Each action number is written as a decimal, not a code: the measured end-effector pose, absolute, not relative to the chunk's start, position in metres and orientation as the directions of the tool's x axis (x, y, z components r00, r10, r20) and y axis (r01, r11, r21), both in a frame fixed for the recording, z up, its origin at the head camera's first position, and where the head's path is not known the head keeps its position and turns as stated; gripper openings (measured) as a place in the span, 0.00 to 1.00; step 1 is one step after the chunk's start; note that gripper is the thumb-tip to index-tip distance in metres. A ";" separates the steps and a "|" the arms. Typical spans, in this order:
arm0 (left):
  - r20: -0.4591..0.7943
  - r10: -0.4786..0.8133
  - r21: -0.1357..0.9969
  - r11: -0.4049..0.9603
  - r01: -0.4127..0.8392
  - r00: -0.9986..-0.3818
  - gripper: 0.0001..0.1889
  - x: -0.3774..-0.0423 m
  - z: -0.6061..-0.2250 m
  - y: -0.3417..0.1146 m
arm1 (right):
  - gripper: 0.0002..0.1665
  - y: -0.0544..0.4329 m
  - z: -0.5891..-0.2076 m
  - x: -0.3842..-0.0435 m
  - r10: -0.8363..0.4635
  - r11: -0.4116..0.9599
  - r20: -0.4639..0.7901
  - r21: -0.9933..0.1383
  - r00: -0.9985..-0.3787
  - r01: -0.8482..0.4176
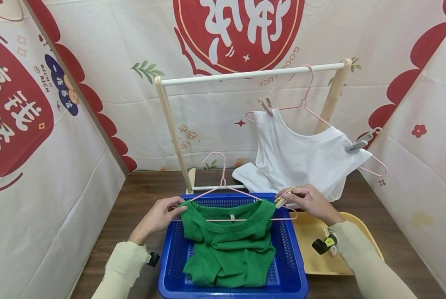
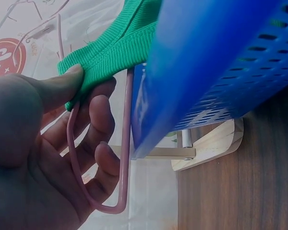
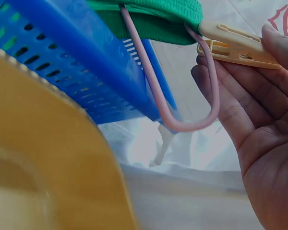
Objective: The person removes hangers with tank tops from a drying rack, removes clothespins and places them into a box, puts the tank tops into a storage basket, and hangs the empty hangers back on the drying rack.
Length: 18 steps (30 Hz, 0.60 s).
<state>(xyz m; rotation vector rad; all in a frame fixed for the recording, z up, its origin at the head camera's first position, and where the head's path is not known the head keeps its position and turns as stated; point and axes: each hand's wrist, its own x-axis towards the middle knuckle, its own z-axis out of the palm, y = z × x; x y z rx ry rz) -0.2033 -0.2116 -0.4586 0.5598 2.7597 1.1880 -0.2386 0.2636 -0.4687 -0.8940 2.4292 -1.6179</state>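
Holding green shirt [image 1: 230,249] on pink hanger [image 2: 125,143], lower centre of head view.
Pinching left-side shoulder [image 1: 189,207] in left hand [image 1: 156,216], thumb to fingers; pinching clothespin [image 3: 257,55] likewise in right hand [image 1: 312,202], beside right-side shoulder [image 1: 268,207], perhaps touching.

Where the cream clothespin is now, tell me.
In the head view, the cream clothespin is right of centre, pinched by the right hand beside the shoulder of the green top.

Both sleeves [image 1: 364,259] are cream, each with a small black device [image 1: 321,246], the right one's bearing a yellow-green label [image 1: 330,241].
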 end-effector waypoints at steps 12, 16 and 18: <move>0.059 0.353 0.716 0.637 0.286 -0.934 0.02 -0.203 -0.458 -0.212 | 0.13 0.276 -0.463 -0.231 -0.506 0.286 0.289 -0.833 -0.812 -0.474; 0.058 0.352 0.715 0.638 0.285 -0.934 0.02 -0.203 -0.460 -0.212 | 0.12 0.280 -0.462 -0.226 -0.481 0.308 0.269 -0.839 -0.834 -0.448; 0.060 0.353 0.716 0.636 0.286 -0.934 0.02 -0.203 -0.460 -0.212 | 0.11 0.281 -0.462 -0.224 -0.475 0.300 0.263 -0.849 -0.840 -0.435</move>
